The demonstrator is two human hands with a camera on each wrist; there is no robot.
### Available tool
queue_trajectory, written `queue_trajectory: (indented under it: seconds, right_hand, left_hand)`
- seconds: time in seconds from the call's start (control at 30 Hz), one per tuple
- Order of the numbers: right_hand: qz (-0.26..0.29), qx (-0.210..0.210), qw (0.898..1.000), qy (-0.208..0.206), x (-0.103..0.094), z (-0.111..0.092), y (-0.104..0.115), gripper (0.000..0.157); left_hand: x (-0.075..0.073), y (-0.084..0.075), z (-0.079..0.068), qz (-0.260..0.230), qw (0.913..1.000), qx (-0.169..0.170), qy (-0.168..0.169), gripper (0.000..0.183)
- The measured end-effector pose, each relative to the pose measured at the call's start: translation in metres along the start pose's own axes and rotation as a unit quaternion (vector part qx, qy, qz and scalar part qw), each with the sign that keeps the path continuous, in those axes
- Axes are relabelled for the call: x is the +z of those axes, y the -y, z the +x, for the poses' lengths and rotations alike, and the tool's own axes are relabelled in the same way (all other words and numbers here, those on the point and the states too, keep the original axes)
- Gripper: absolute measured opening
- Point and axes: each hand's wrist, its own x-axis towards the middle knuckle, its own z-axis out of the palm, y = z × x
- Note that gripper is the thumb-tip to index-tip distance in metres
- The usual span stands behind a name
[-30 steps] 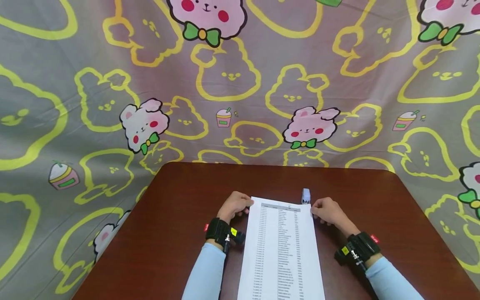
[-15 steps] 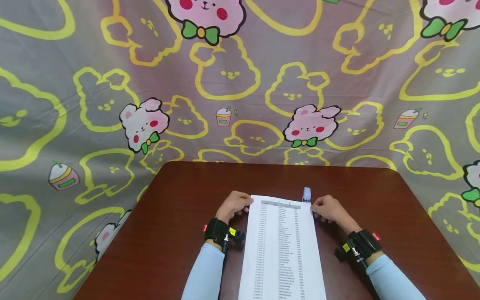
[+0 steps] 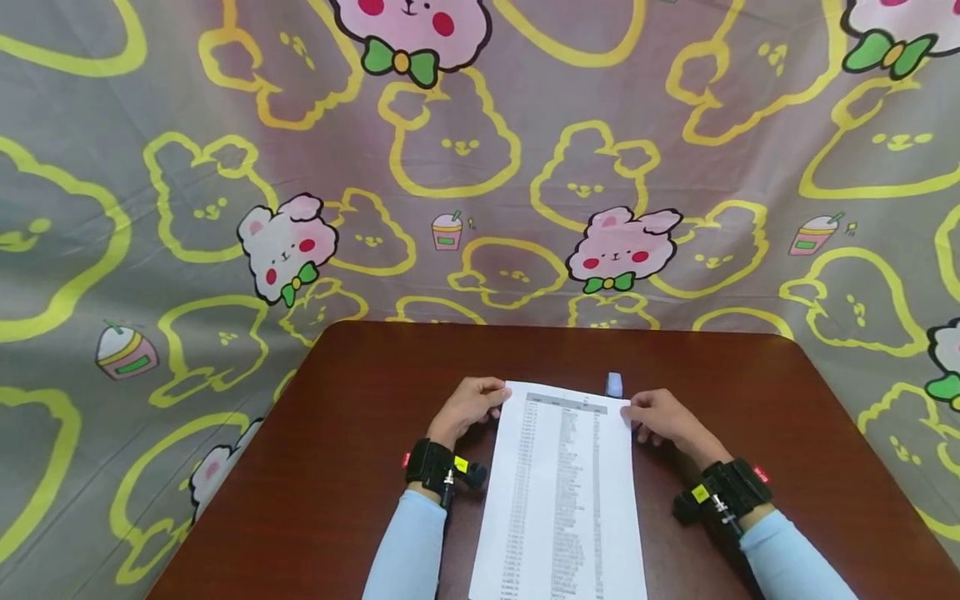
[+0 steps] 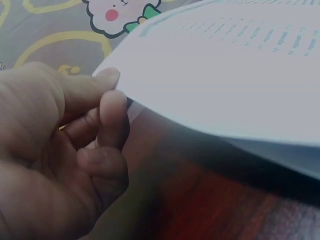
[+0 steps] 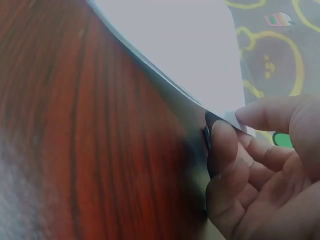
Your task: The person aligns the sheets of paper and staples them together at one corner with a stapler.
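In the head view, printed paper (image 3: 562,500) with rows of text spans the gap between both hands, its top edge raised off the table. My left hand (image 3: 468,406) pinches the top left corner between thumb and forefinger. At the opposite corner, my right hand (image 3: 666,417) pinches the paper in the same way. More than one layer shows along the paper's edge (image 5: 165,77) in the right wrist view. Just behind the top right corner lies a small pale purple object (image 3: 614,384), possibly a stapler, its near end hidden by the paper.
A dark reddish-brown table (image 3: 360,375) carries everything. Behind it hangs a grey cloth (image 3: 495,225) with cartoon animals in yellow outline. Each wrist wears a black strap with a camera, the left strap (image 3: 431,467) and the right strap (image 3: 738,487).
Both hands have lifted the paper's top edge slightly, and it now covers more of the pale purple object. The right thumb now overlaps the paper's corner more. The view has shifted very little.
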Motion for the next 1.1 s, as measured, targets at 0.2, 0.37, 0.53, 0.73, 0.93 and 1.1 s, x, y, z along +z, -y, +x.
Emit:
queue_trajectory:
  seconds: [0.2, 0.37, 0.53, 0.73, 0.93, 1.1]
  right_hand:
    - [0.019, 0.005, 1.000, -0.007, 0.000, 0.000, -0.004, 0.022]
    - [0.002, -0.001, 1.000, -0.018, -0.001, 0.001, -0.003, 0.019]
    - [-0.029, -0.010, 0.999, -0.020, 0.001, 0.004, -0.001, 0.018]
    - [-0.056, 0.003, 0.998, -0.020, -0.001, 0.008, 0.003, 0.018]
    - [-0.069, -0.001, 0.997, -0.019, -0.004, 0.011, 0.006, 0.018]
    - [-0.080, 0.000, 0.997, -0.018, -0.005, 0.014, 0.004, 0.019]
  left_hand:
    - [0.005, -0.002, 0.000, 0.034, 0.9986, -0.034, -0.023, 0.021]
    - [0.011, -0.009, 0.006, 0.065, 0.9955, -0.057, -0.039, 0.017]
    - [0.015, -0.013, 0.011, 0.083, 0.9926, -0.075, -0.046, 0.016]
    - [0.015, -0.014, 0.016, 0.085, 0.9926, -0.074, -0.044, 0.017]
    - [0.015, -0.015, 0.021, 0.077, 0.9925, -0.080, -0.050, 0.016]
    - [0.019, -0.013, 0.022, 0.060, 0.9924, -0.093, -0.054, 0.018]
